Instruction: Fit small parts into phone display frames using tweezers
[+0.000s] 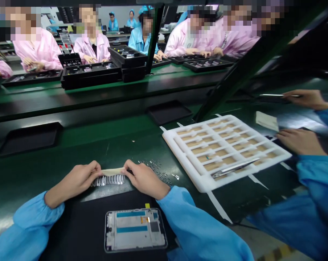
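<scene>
My left hand (78, 179) and my right hand (143, 177) each pinch one end of a narrow pale strip (111, 171) held flat just above the green bench. Under the strip hangs a row of small shiny silver pieces (108, 180). Both hands are closed on the strip's ends. Near my chest a phone frame (135, 229) lies on a black mat (79, 224), its white inner side up with blue strips across it.
A white foam tray (204, 181) of small tan parts sits to my right, tweezers (234, 167) lying across it. A co-worker's hands (300, 141) in blue sleeves work at the far right. Black trays (28, 137) and a conveyor lie ahead, with people in pink coats beyond.
</scene>
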`<state>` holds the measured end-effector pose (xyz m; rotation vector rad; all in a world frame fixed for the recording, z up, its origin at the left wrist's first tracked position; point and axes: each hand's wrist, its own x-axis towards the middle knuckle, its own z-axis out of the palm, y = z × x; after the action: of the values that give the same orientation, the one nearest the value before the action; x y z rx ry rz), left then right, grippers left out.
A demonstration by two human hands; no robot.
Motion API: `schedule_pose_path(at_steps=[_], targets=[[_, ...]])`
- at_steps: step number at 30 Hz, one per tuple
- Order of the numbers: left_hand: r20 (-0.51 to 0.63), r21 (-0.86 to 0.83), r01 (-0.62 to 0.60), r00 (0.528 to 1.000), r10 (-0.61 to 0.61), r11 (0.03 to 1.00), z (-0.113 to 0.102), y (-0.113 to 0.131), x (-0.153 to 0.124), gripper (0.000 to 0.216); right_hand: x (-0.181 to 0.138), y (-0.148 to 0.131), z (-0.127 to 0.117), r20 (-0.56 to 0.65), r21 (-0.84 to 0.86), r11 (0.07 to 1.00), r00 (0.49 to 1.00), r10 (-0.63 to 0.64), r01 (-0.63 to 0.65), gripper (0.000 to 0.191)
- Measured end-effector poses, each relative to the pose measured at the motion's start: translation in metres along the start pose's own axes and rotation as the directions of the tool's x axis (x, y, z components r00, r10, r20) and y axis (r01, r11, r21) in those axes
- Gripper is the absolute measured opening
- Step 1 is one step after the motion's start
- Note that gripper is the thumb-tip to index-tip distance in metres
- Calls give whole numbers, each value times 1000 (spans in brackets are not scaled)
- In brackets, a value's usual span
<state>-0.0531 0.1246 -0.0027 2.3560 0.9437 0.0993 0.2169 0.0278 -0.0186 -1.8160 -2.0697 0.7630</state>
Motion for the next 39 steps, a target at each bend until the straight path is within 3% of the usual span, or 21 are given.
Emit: schedule_pose_path(at_steps=[8,12,16,21,23,25,27,30,32,33,35,37,39], targets=[[169,-24,-35,985,39,999,-25,17,13,36,6,5,3,-49,205,978,998,34,-23,17],[95,63,-63,994,57,996,-7,36,21,51,7,6,5,-67,274,962,998,24,-5,15],[61,48,-39,998,36,998,18,43,34,39,6,4,3,-87,331,944,995,39,-8,16],[70,6,13,997,-13,1000,16,36,42,40,7,2,2,-109,334,942,992,64,-24,18],[76,-8,42,996,-41,999,3,23,46,43,6,2,4,-113,324,946,991,66,-26,18],[-5,1,127,992,-127,992,-18,1,49,53,6,4,6,-107,329,944,992,66,-27,19],[-217,21,282,938,-271,959,-44,-26,49,64,6,5,8,-100,329,944,993,60,-24,20],[-537,-8,519,719,-441,855,-78,-66,44,72,6,4,8,-104,311,950,994,46,-12,20],[-613,-48,575,628,-478,817,-89,-84,44,72,7,3,6,-103,300,954,994,42,-9,19],[-619,-61,569,623,-478,820,-91,-89,46,72,7,2,5,-100,293,956,994,42,-11,19],[-588,-80,486,682,-435,870,-87,-91,55,76,7,2,4,-97,277,961,994,45,-16,18],[-526,-105,322,785,-327,941,-78,-81,68,79,7,2,4,-94,264,964,994,49,-23,18],[-478,-141,131,859,-184,981,-71,-61,77,78,6,3,4,-91,256,966,994,54,-29,19]])
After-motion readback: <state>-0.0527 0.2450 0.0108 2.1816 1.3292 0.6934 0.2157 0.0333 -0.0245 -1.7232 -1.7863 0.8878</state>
